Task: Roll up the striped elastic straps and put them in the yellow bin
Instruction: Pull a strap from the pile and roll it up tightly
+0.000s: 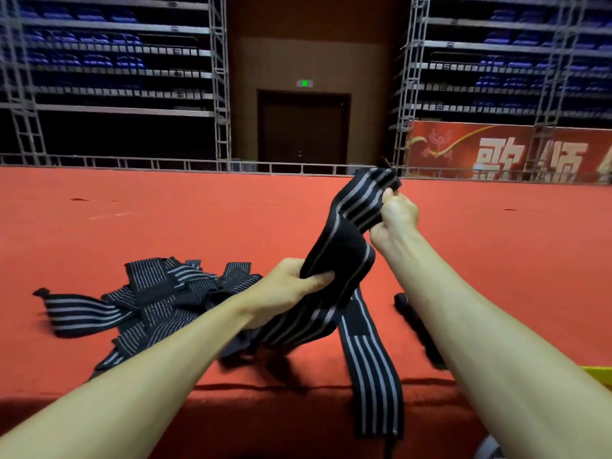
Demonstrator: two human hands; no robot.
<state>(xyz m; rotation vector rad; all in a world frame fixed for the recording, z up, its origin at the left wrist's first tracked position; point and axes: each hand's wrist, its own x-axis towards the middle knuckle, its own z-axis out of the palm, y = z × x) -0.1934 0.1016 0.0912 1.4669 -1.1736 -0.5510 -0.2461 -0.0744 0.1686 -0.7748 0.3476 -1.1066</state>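
Left grip [291, 286]: clenched on the lower part of one black striped elastic strap [344, 250], thumb pressed over the fabric. Right grip [395, 217]: fingers curled round the upper end of the same strap, raised higher and farther out. The strap runs slack and twisted between the two grips, held above the red carpeted platform [165, 220], not rolled.

A pile of striped straps [159, 299] lies loose on the platform, left of the left grip. A second strap [367, 369] lies flat and hangs over the platform's near edge. A dark strap piece [414, 323] lies just beside the right forearm, partly hidden. The yellow bin [601, 376] shows only a corner at the right edge; its contents cannot be seen.
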